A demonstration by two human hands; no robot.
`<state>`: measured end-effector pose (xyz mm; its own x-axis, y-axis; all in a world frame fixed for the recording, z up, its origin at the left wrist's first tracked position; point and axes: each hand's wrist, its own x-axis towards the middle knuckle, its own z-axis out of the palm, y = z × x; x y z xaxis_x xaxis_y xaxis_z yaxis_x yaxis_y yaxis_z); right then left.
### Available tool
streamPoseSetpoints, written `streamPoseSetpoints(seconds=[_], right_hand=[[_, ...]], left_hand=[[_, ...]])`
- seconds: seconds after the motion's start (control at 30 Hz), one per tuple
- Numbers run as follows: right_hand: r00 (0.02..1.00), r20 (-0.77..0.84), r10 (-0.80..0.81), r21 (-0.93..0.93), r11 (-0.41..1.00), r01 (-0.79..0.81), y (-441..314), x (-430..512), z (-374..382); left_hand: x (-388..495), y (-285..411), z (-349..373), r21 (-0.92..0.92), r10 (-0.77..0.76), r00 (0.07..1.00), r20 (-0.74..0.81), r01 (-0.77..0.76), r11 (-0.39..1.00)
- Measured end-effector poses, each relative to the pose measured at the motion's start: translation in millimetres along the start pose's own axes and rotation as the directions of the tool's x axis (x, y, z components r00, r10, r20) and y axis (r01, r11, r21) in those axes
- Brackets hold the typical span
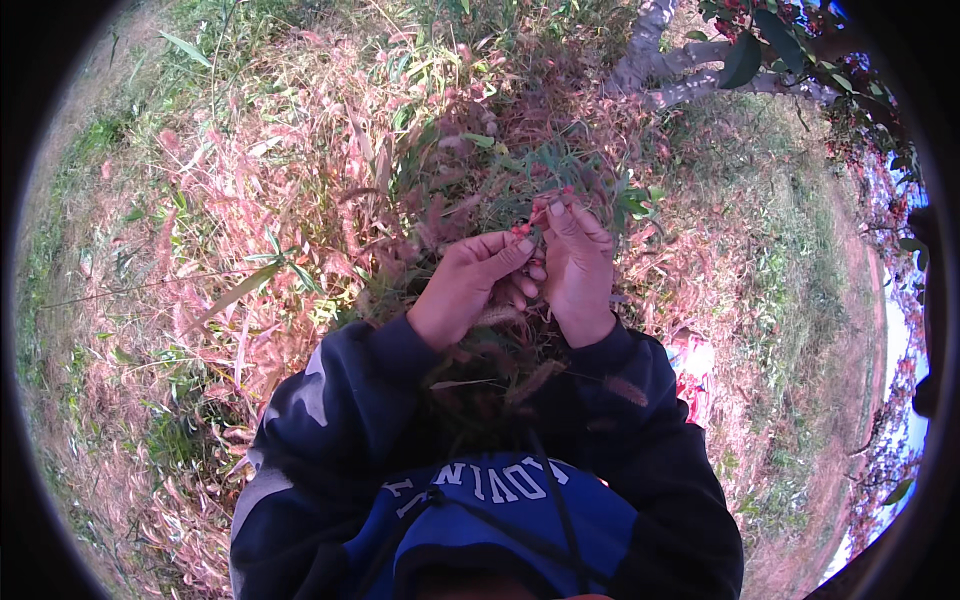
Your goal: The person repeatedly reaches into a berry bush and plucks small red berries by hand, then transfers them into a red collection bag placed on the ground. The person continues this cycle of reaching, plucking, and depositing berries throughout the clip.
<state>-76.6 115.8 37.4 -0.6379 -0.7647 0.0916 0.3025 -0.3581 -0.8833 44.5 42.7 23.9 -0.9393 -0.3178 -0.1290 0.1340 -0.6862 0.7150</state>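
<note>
A small cluster of red berries (pixel 537 213) is held up in front of me between both hands. The thumb and forefinger of my left hand (pixel 472 279) pinch its lower left part, and the other fingers curl beneath. My right hand (pixel 579 262) is beside it, thumb and fingertips closed on the upper part of the cluster. My fingers hide some of the cluster, and its stem cannot be made out clearly. Seed heads of foxtail grass (pixel 501 316) stand just below and between my wrists.
Tall dry and green grass (pixel 300 187) surrounds me. At upper right a pale tree trunk (pixel 643 45) forks into low branches (pixel 750 84) bearing leaves and red berry clusters. A white and red bag or container (pixel 693 369) lies beside my right sleeve, partly hidden.
</note>
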Motion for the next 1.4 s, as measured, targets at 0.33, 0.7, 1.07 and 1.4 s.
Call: streamPoseSetpoints(seconds=[0.33, 0.7, 1.07, 1.4], right_hand=[[0.887, -0.257, -0.383, -0.624, 0.767, 0.151, -62, -39, -131], [0.986, -0.168, 0.006, -0.967, -0.196, -0.164, -98, -128, -232], [0.555, 0.829, -0.063, -0.532, 0.216, 0.819, -35, -10, 27], [0.795, 0.573, -0.199, -0.694, 0.398, 0.6, -22, -13, 13]], left_hand=[[-12, 23, -6, -0.322, 0.059, 0.998, -0.013, -0.06, 0.945], [-6, 29, -1, -0.484, 0.179, 0.983, 0.04, -0.138, 0.864], [-19, 30, 3, -0.39, 0.191, 0.981, -0.019, -0.183, 0.902], [-22, 22, 5, 0.331, 0.219, 0.969, -0.11, -0.172, 0.928]])
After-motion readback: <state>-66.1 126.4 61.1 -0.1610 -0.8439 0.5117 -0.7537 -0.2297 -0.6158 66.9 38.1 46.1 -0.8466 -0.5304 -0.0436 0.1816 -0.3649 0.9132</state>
